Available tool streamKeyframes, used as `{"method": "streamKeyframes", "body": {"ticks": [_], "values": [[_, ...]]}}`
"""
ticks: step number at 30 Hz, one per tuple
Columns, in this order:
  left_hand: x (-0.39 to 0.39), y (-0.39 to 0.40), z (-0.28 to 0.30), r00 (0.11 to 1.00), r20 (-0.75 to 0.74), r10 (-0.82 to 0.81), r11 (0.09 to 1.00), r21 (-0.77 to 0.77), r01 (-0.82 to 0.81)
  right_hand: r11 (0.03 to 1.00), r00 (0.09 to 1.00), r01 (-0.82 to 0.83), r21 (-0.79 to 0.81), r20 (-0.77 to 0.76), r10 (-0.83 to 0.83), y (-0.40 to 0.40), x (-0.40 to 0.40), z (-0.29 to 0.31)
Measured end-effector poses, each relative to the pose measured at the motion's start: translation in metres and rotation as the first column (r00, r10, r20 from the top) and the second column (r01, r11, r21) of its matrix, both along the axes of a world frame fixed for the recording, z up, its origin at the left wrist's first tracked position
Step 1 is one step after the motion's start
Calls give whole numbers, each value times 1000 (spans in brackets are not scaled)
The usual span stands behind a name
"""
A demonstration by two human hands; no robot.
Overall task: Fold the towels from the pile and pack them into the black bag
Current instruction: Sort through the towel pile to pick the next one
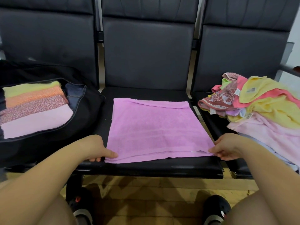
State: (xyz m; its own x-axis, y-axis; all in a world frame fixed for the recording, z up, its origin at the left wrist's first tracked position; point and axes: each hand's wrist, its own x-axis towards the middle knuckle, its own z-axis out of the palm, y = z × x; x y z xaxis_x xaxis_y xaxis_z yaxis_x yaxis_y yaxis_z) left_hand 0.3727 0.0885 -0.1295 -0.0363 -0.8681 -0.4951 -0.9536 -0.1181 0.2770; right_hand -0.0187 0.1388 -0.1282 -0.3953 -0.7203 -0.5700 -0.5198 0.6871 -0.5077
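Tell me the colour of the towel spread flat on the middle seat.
Lilac-pink, plain terry towel, best seen in the head view.

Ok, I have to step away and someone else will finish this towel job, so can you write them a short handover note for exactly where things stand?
Left hand: pinches the near left corner of the purple towel.
Right hand: pinches its near right corner.
The purple towel lies flat on the middle seat, already doubled over at least once.
Black bag: open on the left seat, with four folded towels in a row inside.
Pile: unfolded towels heaped on the right seat.
Done: four towels packed.
Left: finish folding the purple towel, pack it, then work through the pile.
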Motion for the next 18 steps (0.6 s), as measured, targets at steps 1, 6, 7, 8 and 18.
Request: {"method": "streamKeyframes", "body": {"ticks": [1, 6, 7, 8, 18], "values": [[-1, 1, 0, 1000, 17, -13, 999, -29, 13, 1000, 1000, -1, 9, -12, 1, 0, 0, -1], [-8, 5, -2, 998, -65, 27, 1000, -3, -27, 1000, 999, 7, 21, -35, -6, 3, -5, -1], [-8, 5, -2, 994, -95, 52, 999, 21, -50, 1000, 1000, 11, 20, -25, -11, 3, -5, -1], [-8, 6, -1, 990, -115, 81, 996, 56, -75, 1000, 1000, 19, 18, -14, -19, 3, -5, 0], [11, 7, 9, 609, -711, 351, 924, 158, -347, 961, 881, 232, -152, 450, -142, 11, 0, 21]]}}
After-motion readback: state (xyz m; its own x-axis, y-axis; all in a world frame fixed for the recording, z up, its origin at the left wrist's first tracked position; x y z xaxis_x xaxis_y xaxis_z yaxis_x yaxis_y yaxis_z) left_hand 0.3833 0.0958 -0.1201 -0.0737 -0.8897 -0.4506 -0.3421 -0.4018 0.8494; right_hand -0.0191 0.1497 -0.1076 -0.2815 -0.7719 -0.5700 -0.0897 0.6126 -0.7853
